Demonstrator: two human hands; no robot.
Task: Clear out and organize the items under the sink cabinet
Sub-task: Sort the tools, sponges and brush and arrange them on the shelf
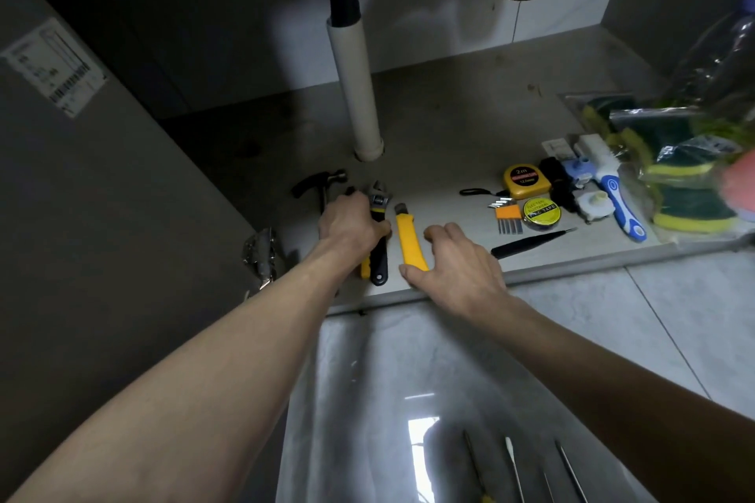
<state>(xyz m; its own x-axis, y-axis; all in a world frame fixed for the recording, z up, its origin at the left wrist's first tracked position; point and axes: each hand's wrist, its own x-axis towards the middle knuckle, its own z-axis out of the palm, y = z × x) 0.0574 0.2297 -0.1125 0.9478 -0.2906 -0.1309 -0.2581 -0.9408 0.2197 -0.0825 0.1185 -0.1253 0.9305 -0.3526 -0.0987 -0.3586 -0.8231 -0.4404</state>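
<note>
On the cabinet floor (449, 135) my left hand (351, 225) lies over a black adjustable wrench (379, 212), fingers curled around its handle. Just right of it lies a yellow utility knife (407, 237); my right hand (453, 261) rests beside and partly over its near end, fingers spread. A claw hammer (322, 182) lies left of the wrench, its handle hidden by my left hand. Further right sit a yellow tape measure (526, 180), a roll of electrical tape (541, 211), an orange bit set (508, 218) and a black tool (527, 244).
A white drain pipe (355, 90) rises from the cabinet floor behind the tools. A blue-handled brush (621, 204), packed sponges (686, 184) and a clear plastic bottle (719, 53) fill the right side. The open door (102, 196) with its hinge (261, 257) stands left. Thin tools (514, 470) lie on the tiled floor.
</note>
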